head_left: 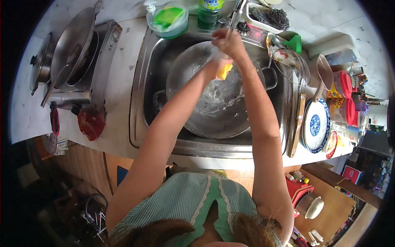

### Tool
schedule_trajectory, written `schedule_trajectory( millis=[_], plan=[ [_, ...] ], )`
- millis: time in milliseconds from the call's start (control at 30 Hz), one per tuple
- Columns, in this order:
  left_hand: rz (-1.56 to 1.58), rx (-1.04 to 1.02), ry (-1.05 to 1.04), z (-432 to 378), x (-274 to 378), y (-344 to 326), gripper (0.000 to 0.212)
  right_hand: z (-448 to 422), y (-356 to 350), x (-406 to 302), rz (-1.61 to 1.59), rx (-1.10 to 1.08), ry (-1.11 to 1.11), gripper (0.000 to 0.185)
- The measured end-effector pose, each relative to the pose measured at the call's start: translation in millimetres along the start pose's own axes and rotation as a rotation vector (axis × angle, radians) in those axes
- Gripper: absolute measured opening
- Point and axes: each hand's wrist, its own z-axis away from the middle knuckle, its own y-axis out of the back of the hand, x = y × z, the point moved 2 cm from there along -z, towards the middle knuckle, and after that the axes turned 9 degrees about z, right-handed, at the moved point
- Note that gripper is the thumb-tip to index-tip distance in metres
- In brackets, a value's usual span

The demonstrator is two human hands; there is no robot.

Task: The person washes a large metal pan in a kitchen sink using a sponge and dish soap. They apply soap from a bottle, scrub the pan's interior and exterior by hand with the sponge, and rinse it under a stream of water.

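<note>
A large metal wok with two loop handles sits in the stainless steel sink. Cloudy water lies in its bowl. My left hand is over the wok, gripping a yellow sponge. Just above it, my right hand is at the faucet, partly in front of the running water. Its fingers are bent, and whether they hold anything is unclear.
Behind the sink stand a basin with a green sponge and a bottle of green liquid. To the right are a wire skimmer and blue-patterned plates. A gas stove bearing a metal pan is left.
</note>
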Motion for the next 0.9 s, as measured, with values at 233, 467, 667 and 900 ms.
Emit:
schedule_trajectory(
  millis=[233, 467, 667, 900],
  plan=[
    [0.246, 0.034, 0.22, -2.1, 30.1, -21.9, 0.046, -11.9, 37.0, 7.6, 0.265, 0.302, -0.007, 0.036],
    [-0.482, 0.104, 0.137, -16.4, -0.7, 1.3, 0.065, -6.7, 2.1, 24.6, 0.089, 0.238, 0.144, 0.05],
    [-0.499, 0.253, 0.185, 28.0, 22.7, 6.0, 0.047, 30.9, 0.7, 17.8, 0.1, 0.128, 0.152, 0.052],
    [-0.003, 0.276, 0.217, 87.5, 18.1, 35.7, 0.035, 95.5, -65.2, 35.5, -0.309, -0.046, -0.142, 0.063]
  ],
)
